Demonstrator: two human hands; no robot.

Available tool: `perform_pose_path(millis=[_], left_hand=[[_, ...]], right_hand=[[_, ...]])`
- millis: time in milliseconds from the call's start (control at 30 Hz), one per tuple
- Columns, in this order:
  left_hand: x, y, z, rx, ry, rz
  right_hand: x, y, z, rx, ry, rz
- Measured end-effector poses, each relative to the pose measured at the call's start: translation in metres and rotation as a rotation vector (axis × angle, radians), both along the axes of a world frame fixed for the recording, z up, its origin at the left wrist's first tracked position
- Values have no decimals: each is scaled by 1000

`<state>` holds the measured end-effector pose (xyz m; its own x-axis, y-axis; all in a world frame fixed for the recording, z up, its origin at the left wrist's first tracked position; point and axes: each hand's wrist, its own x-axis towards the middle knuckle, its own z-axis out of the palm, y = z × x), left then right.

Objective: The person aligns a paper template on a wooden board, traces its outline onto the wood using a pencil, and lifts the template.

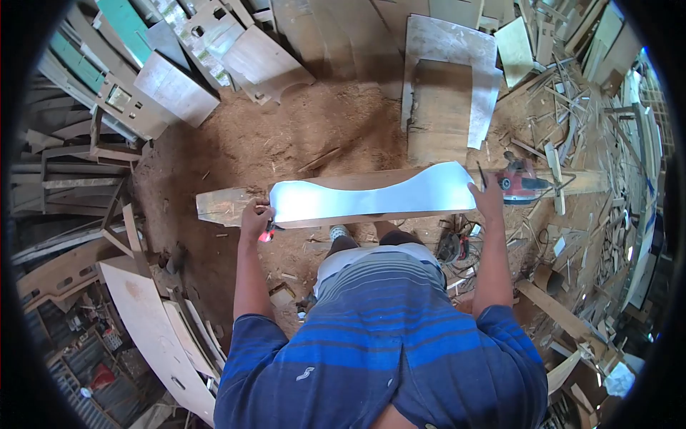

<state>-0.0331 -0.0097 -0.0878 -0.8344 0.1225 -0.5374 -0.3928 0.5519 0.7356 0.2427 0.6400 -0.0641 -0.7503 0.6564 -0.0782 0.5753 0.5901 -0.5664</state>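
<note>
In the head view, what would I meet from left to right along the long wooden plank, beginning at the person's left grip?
Left grip → pale curved panel → right grip → red power tool → narrow wooden strip.

White panel (pixel 371 200) between both grips (pixel 258 219) (pixel 487 198)

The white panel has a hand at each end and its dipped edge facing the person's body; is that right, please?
Not quite: in the head view, the white panel has its dipped edge facing away from the person's body; the rest is right.
</note>
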Motion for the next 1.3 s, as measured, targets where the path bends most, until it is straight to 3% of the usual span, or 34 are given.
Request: perform_pose_path(millis=[33,133,233,333,633,967,1300], left_hand=[[0,-6,-3,-3,-14,9],[1,-13,-10,-2,-11,11],[3,-14,-8,9,-23,10],[2,-12,-5,-22,-35,-10],[-5,-16,-10,-76,-53,-56],[-5,-16,-4,-128,-28,-74],[-4,-19,-6,-150,25,-92]], right_hand=[[5,-6,0,-58,74,-33],[31,-32,8,-42,-155,-320],[60,-40,-13,-261,-136,-446],[70,-43,-25,-690,-30,-589],[61,-56,-5,-1159,74,-858],[75,-54,-32,-1225,280,-734],[67,-62,-15,-1127,292,-761]])
